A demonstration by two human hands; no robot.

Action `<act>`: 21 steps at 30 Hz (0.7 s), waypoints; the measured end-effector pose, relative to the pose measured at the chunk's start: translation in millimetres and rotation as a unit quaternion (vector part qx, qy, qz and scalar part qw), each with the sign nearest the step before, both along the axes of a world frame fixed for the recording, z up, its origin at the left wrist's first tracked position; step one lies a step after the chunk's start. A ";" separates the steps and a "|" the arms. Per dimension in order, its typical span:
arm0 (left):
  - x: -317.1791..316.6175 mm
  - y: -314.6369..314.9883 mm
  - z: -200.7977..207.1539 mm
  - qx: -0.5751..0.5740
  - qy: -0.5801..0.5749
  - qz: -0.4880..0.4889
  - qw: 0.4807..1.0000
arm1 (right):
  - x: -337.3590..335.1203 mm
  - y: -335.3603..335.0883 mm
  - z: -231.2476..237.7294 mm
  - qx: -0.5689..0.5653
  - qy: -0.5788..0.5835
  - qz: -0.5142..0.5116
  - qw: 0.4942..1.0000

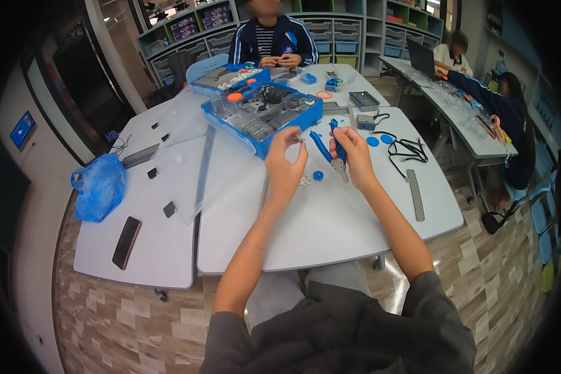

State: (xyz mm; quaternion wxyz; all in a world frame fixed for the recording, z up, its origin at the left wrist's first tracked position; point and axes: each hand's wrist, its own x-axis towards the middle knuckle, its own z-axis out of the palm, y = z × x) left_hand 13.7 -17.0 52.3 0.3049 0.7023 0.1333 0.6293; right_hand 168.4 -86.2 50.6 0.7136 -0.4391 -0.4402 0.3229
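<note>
My left hand (285, 163) pinches a small grey piece (301, 138) between thumb and fingertips, held above the white table (243, 218). Its exact kind is too small to make out. In my right hand (354, 156) is a pair of blue-handled pliers (339, 165), gripped by one handle. The handles spread apart toward the far side, and the metal jaws point back toward me. Below and between my hands lie a blue ring-shaped wheel (318, 176) and a pale perforated piece (305, 181), the latter partly hidden by my left hand.
Beyond my hands stands an open blue parts case (255, 153), with another blue case (268, 74) behind. To the right lie blue discs (373, 141), black cables (397, 151) and a grey perforated beam (416, 196). Leftward are a phone (126, 243) and blue bag (101, 187). A person (274, 40) sits opposite.
</note>
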 end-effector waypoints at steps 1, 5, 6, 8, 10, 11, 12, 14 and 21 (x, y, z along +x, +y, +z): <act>-1.6 -0.7 -6.1 0.024 0.049 0.008 0.998 | -1.3 1.1 -0.9 0.006 -0.029 -0.011 0.999; -1.1 0.9 -19.4 -0.070 0.045 -0.065 0.994 | -5.5 1.6 -7.0 0.050 -0.152 -0.036 0.987; -0.2 2.0 -20.1 -0.121 0.015 -0.099 0.988 | -5.4 2.1 -7.3 0.047 -0.153 -0.048 0.986; 2.1 5.2 -19.9 -0.205 -0.047 -0.180 0.961 | -5.3 4.7 -6.1 0.057 -0.164 -0.071 0.982; 0.6 9.9 -19.4 -0.248 -0.054 -0.185 0.949 | -8.1 7.5 -4.7 0.062 -0.068 -0.053 0.994; -1.0 12.0 -19.4 -0.274 -0.058 -0.183 0.942 | -9.5 7.8 -3.9 0.048 -0.003 -0.050 0.998; -2.3 13.7 -19.6 -0.283 -0.061 -0.197 0.937 | -9.3 6.0 -2.7 0.044 0.031 -0.026 0.998; -5.7 16.3 -20.2 -0.318 -0.062 -0.207 0.923 | -7.5 0.0 -0.4 0.015 0.123 0.022 0.992; -11.4 17.9 -17.2 -0.392 -0.076 -0.213 0.892 | -2.4 -3.3 11.7 -0.107 0.101 0.069 0.987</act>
